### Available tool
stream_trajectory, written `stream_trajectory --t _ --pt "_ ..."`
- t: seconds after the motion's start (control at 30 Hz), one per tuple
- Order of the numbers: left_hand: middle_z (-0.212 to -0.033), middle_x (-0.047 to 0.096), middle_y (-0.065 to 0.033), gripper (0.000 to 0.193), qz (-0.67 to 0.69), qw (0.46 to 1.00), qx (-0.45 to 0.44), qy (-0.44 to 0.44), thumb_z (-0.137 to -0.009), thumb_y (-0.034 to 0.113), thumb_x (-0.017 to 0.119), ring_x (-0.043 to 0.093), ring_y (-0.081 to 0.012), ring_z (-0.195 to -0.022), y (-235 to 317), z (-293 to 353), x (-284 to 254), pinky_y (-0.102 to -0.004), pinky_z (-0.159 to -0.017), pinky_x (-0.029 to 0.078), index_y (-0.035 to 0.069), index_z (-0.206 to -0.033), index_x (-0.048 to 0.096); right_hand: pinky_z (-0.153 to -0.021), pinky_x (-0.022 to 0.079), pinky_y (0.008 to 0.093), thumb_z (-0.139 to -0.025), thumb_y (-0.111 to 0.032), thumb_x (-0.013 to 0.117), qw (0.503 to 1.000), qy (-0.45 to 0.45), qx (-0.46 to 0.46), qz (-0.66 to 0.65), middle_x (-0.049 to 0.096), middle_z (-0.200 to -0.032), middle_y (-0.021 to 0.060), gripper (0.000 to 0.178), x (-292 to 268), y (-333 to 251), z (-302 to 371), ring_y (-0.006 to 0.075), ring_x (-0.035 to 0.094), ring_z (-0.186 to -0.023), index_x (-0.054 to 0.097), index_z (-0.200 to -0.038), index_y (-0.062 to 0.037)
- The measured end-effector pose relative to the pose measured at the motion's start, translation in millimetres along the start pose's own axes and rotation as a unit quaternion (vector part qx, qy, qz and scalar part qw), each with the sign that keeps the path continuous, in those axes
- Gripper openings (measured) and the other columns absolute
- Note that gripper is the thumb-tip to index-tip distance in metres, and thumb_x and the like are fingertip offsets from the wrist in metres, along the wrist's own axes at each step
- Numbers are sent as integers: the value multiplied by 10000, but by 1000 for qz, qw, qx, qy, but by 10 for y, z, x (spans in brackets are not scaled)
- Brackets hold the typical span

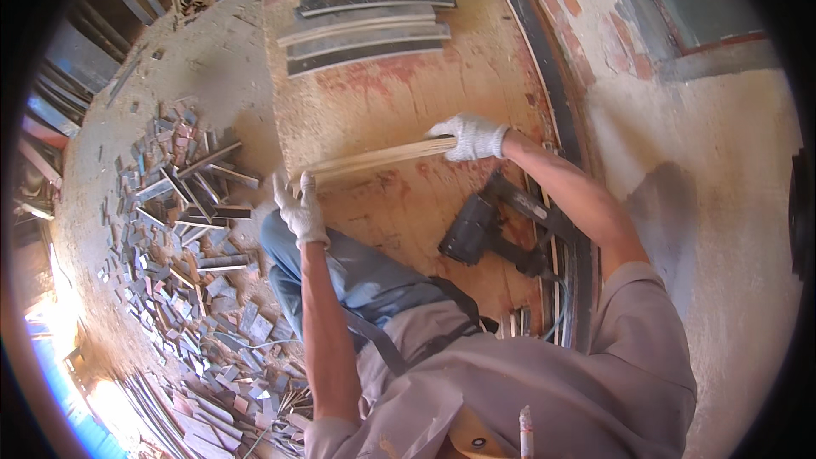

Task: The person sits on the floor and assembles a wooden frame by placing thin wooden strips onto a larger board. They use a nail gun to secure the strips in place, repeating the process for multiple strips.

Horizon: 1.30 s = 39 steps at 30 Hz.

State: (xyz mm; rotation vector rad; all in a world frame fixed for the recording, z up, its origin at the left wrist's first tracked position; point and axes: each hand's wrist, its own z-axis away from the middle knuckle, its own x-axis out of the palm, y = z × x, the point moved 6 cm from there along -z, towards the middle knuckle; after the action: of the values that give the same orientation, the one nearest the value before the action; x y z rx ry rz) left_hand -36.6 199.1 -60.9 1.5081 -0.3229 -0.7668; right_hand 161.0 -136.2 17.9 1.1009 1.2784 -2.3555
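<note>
A pale, narrow bundle of wooden strips (382, 155) lies slantwise between my gloved hands, above the wooden bench. My right hand (472, 138) is closed round its right end. At the left end is my left hand (299, 214), its thumb and fingers stretched apart and touching or very near the wood. Both hands wear white knitted gloves. Below my right forearm a black nail gun (476, 225) rests on the bench. My legs, in blue trousers, are at the bench's near left part.
Several dark-edged strips (370, 30) lie in a row at the far end of the bench (340, 110). A large heap of wood offcuts (200, 246) covers the floor at left. A plastered wall (722, 178) runs along the right. A thin hose (561, 314) trails near the nail gun.
</note>
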Motion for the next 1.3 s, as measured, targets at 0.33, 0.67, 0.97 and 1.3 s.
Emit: stream_trajectory --t 0.33,0.67,0.97,1.3 --pt "-1125 738 -142 486 -96 992 -75 -25 -798 187 874 676 -220 -1009 208 242 378 -339 -934 531 12 -1227 726 -969 514 428 -882 -672 642 912 213 341 -81 731 -1188 167 695 254 688 886 347 688 -1104 707 -1204 -60" --pt "-1196 695 -182 658 -128 989 -53 45 -726 245 935 660 -272 -1097 199 248 238 -375 -966 519 -27 -1262 666 -679 589 288 -876 -133 788 690 435 267 -514 715 -996 68 464 128 660 726 160 691 -771 652 -1304 -21" --pt "-1016 648 -177 534 -239 962 -63 113 -700 280 954 642 -308 -924 271 272 210 -408 -875 529 -44 -1013 667 -660 592 285 -996 -116 648 669 419 207 -578 719 -906 51 167 243 938 1426 147 684 -735 685 -1133 -29" --pt "-781 703 -53 192 -14 984 -153 89 -926 155 774 611 -133 -693 57 204 142 -290 -669 520 -30 -915 723 -608 583 277 -983 -21 633 644 409 240 -600 692 -995 88 384 830 592 1354 167 690 -710 578 -1361 22"
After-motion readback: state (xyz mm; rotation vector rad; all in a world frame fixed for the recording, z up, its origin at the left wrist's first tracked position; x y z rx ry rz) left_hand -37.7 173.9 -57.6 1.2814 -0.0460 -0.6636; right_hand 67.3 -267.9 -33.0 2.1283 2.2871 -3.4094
